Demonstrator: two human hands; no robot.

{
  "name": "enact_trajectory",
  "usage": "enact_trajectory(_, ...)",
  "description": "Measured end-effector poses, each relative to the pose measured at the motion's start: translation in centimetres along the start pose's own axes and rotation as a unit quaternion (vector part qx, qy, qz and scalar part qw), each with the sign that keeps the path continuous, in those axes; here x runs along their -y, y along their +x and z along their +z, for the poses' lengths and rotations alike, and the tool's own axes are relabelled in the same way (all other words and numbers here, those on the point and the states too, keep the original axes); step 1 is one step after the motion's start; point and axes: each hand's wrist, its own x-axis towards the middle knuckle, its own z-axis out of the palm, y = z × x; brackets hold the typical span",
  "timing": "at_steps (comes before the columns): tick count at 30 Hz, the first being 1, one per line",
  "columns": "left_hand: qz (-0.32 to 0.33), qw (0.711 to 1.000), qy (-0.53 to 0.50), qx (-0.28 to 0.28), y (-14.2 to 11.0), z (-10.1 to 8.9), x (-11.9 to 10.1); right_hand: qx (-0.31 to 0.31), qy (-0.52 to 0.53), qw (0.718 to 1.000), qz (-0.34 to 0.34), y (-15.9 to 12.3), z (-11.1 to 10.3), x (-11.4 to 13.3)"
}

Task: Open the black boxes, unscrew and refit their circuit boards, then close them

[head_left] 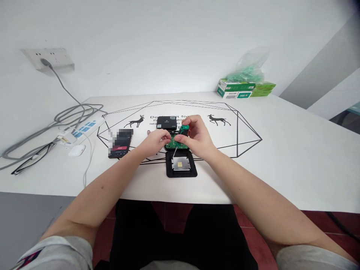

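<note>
My right hand (197,137) is closed around a green-handled screwdriver (182,131), whose thin shaft slants down toward a green circuit board (177,144) sitting in a black casing. My left hand (154,142) pinches the board's left edge, fingers curled. Just in front lies a black square cover (181,165) with a metal plate and a small yellow pad in its middle. Behind the hands sits a small black box (167,122) with a label.
A smartphone (120,144) lies left of the hands. Farther left are a power strip (81,129), grey cables (42,131) and a white mouse (76,150). Green-and-white boxes (239,89) with a plastic bag stand at the back right. A wall socket (47,59) is on the left.
</note>
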Motion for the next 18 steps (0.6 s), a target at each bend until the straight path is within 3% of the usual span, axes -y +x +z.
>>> enact_trajectory(8,-0.011,1.0,-0.004,0.013,0.2,0.2,0.2,0.005,0.015,1.0,-0.014,-0.1,-0.1,0.7)
enact_trajectory(13,0.024,0.998,0.048,0.018,0.2,0.1,-0.2,0.051,0.064,0.997,0.0,0.1,-0.1,1.1)
enact_trajectory(18,0.03,0.999,0.023,0.031,0.1,0.1,-0.4,0.015,0.004,1.0,0.004,0.1,-0.1,0.6)
